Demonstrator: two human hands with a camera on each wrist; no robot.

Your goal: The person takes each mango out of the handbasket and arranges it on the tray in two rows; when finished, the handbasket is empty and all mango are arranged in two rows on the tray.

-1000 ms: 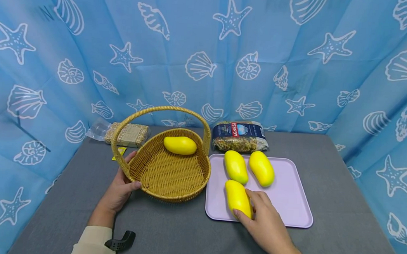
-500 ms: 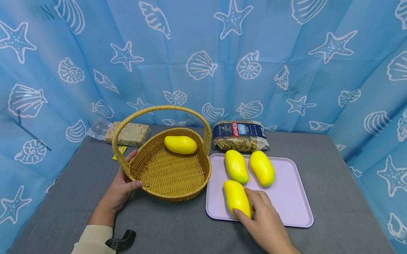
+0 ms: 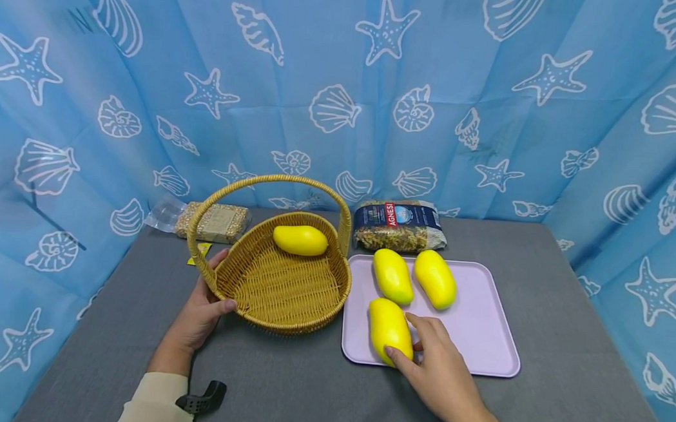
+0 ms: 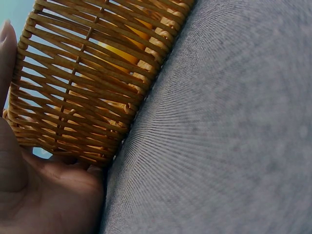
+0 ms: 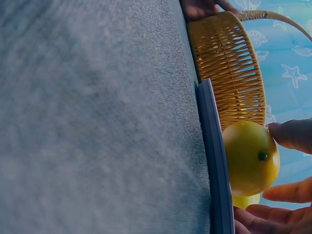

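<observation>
A round wicker basket [image 3: 286, 298] with a tall arched handle stands left of centre, one yellow mango [image 3: 300, 240] inside at its back. My left hand [image 3: 198, 315] holds the basket's left side, thumb at the rim. On the lilac tray [image 3: 482, 329] lie three more mangoes. My right hand [image 3: 435, 368] is at the nearest mango [image 3: 390, 330], thumb touching its near end and fingertips beside its right side, loosely spread. In the right wrist view that mango [image 5: 248, 156] sits between thumb and fingers. Two others, a left mango [image 3: 393, 277] and a right mango [image 3: 435, 279], lie behind it.
An Agnesi pasta bag [image 3: 398, 226] stands behind the tray. Behind the basket's left side lies a clear packet of pale grains [image 3: 215, 223], near a small yellow packet [image 3: 200, 253]. A blue seashell curtain [image 3: 341, 153] hangs behind the grey table [image 3: 280, 388].
The nearest mango has shifted a little to the left on the tray, opening more space beside my right fingers. My left hand and the basket stay where they were.
</observation>
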